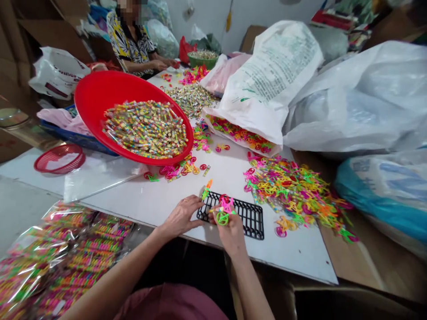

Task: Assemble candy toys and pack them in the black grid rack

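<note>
On the near edge of the white table lies a black slotted plastic rack (248, 218). My left hand (182, 217) is at its left end, fingers stretched and thumb apart, with nothing visible in its grip. An orange and green plastic toy (207, 189) sits in the rack's left end, just beyond those fingertips. Above the rack's middle, my right hand (232, 232) is closed on small plastic toys (223, 217), pink and green with a round wheel shape. A red piece (224, 199) shows just behind them. The right fingertips are partly hidden by the toys.
A tilted red basin (90, 95) holds many candy-filled tubes. Right of the rack spreads a pile of colourful plastic toys (287, 186), beside an open white sack (267, 75). Packed bags (73, 262) lie lower left. A co-worker (133, 49) sits across the table (133, 200).
</note>
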The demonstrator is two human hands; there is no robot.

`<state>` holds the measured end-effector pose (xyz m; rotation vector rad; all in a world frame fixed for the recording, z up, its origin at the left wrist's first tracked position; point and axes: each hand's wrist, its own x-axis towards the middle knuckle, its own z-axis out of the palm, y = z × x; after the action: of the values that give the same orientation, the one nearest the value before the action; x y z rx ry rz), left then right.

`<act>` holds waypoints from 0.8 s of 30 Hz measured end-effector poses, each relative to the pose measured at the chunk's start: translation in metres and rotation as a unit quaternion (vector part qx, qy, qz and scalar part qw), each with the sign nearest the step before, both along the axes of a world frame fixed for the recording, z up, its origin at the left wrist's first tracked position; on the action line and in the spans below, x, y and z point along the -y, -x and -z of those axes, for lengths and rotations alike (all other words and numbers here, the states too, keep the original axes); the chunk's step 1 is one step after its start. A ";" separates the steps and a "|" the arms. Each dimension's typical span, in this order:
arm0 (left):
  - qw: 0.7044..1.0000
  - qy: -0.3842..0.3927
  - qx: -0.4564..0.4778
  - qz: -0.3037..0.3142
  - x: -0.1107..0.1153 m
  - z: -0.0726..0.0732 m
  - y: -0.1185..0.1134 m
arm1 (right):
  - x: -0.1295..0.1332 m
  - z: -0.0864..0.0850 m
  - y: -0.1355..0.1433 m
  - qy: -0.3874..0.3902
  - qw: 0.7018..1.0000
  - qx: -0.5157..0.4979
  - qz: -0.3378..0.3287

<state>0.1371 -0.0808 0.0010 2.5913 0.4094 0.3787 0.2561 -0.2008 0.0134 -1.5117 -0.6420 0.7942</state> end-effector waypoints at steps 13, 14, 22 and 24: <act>1.000 0.026 -0.003 0.013 -0.006 0.009 0.000 | -0.006 0.015 0.024 0.090 0.937 0.337 -0.023; 0.999 0.030 -0.001 0.014 -0.007 0.008 0.000 | -0.008 0.015 0.024 0.093 0.931 0.351 -0.030; 0.999 0.013 0.011 0.029 -0.010 0.006 0.003 | -0.006 0.008 0.016 0.072 0.948 0.307 -0.043; 0.999 0.006 0.021 0.041 -0.010 0.009 0.005 | 0.003 -0.003 -0.013 0.089 0.945 0.312 -0.035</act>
<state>0.1326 -0.0704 -0.0081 2.5738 0.2882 0.3987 0.2690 -0.2036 0.0163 -1.9321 -1.1180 0.4194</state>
